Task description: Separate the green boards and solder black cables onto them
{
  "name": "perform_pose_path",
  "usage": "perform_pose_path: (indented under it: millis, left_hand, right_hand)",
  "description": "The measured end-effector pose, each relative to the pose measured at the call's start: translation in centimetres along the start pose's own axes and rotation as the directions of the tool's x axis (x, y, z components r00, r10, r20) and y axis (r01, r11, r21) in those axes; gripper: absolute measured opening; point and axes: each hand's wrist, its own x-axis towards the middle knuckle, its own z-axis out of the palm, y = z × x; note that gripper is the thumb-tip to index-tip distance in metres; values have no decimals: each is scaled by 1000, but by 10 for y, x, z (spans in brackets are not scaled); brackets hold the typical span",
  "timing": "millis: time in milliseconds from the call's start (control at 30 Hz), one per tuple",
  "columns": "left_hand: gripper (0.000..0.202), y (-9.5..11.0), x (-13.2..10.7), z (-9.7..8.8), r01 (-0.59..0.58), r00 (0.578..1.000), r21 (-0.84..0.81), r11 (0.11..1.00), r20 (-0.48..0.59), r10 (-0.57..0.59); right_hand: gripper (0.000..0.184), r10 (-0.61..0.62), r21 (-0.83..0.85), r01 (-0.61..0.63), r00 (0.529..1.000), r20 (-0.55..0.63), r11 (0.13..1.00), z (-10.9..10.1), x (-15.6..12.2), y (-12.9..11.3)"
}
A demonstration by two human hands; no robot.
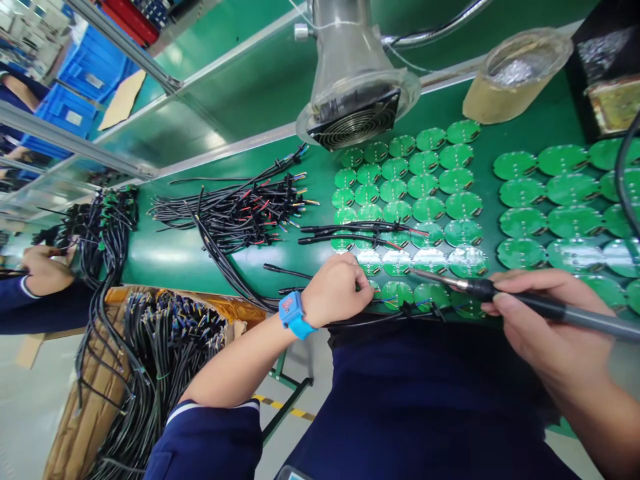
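Note:
My right hand is wrapped round a soldering iron, its metal tip pointing left over the round green circuit boards. My left hand, with a blue watch on the wrist, has its fingers curled closed low over the near boards. What those fingers hold is hidden. Black cables run up to and under this hand, and thin coloured wire ends show beside its fingertips. Two black cables with red wire ends lie across the boards just beyond it.
A pile of black cables lies on the green table at left. Above the boards hangs a fume extractor. A tape-roll-like container stands at back right, near more boards. Below left, a cardboard box holds many cables. A co-worker's hand is far left.

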Motion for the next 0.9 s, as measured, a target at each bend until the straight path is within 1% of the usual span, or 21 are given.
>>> perform_pose_path:
  millis: [67,100,133,167,233,267,333,433,533,567,600,667,733,800,867,900]
  left_hand:
    - [15,2,3,-4,-31,999,15,999,28,30]
    - [14,3,7,-5,-50,999,23,998,8,50]
    - [12,5,11,-6,-71,996,42,997,-45,73]
    - [10,6,16,-7,-91,988,81,993,-120,101]
    - [12,8,28,-6,-121,947,212,970,-268,177]
    - [14,7,35,-5,-133,926,287,949,-305,222]
    - [13,4,46,-4,-172,905,399,901,-298,304]
    - [17,-2,52,-5,-239,879,453,859,-275,390]
    - [16,-2,40,-9,-326,829,406,854,-311,465]
    - [14,1,33,-9,-351,823,370,860,-316,472]
    - [13,3,26,-8,-370,829,330,869,-304,469]
    - [14,10,12,-3,-366,871,249,897,-248,424]
    - [16,16,3,6,-305,925,166,938,-184,333]
    - [18,20,-1,16,-217,964,84,973,-138,227]
    - [18,23,0,23,-147,983,20,989,-113,148]
    - [17,24,0,25,-129,986,-1,992,-104,129]
  right_hand:
    - [16,-18,-14,18,1000,4,1000,-2,0,1]
    - [15,-21,-17,21,1000,8,1000,-3,0,1]
    - [14,-19,-16,20,1000,5,1000,-3,1,2]
    - [13,-16,-8,16,1000,3,1000,-3,1,3]
    - [11,-3,41,3,1000,4,999,-3,3,5]
    - [11,8,62,-9,1000,5,998,-2,3,5]
    - [11,30,94,-31,999,12,995,-2,4,6]
    - [11,64,116,-69,997,44,991,-2,5,7]
    - [10,73,125,-85,993,93,988,-4,6,7]
    - [10,76,116,-89,991,112,989,-4,6,7]
    - [10,79,100,-93,988,131,991,-5,7,7]
    - [9,96,60,-108,981,169,992,-7,7,6]
    - [9,109,35,-118,974,197,992,-9,8,5]
    - [9,120,28,-129,969,217,991,-10,9,5]
    - [9,127,44,-141,965,228,989,-10,9,5]
    - [8,130,61,-148,963,237,987,-10,9,5]
